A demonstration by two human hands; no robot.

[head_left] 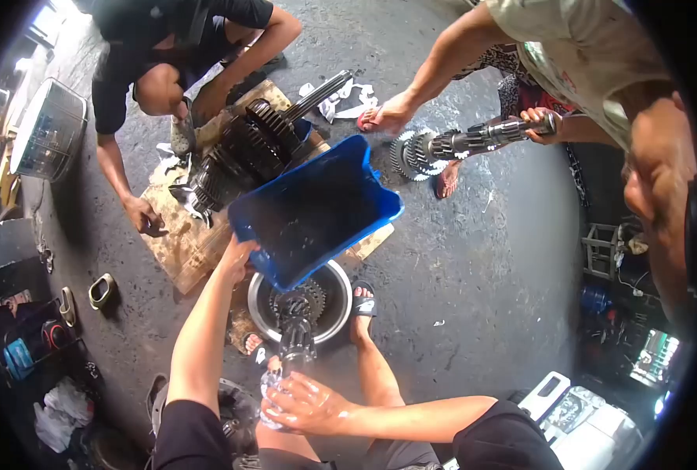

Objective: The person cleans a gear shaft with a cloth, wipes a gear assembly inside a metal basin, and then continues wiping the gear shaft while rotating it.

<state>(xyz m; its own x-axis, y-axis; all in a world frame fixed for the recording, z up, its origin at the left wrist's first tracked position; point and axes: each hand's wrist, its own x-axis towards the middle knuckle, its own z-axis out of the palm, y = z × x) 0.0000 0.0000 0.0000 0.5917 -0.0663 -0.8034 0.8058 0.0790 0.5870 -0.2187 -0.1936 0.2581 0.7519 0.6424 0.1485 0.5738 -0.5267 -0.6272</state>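
My left hand (237, 257) grips the near left corner of a blue plastic container (317, 211), tilted over a round metal basin (339, 313). The container's inside looks dark. Below it a geared metal shaft (296, 333) stands with its toothed end in the basin. My right hand (305, 403) is wrapped round the shaft's upper end, close to my lap, and looks wet and soapy. Behind the container, a large dark gear assembly (250, 145) lies on a wooden board (184, 243).
One person crouches at the upper left, a hand (143, 215) over the board. Another person at the right holds a second geared shaft (474, 141). A fan (49, 129) stands at the left; a sandal (102, 291) lies on the floor. White rags (337, 102) lie beyond the board.
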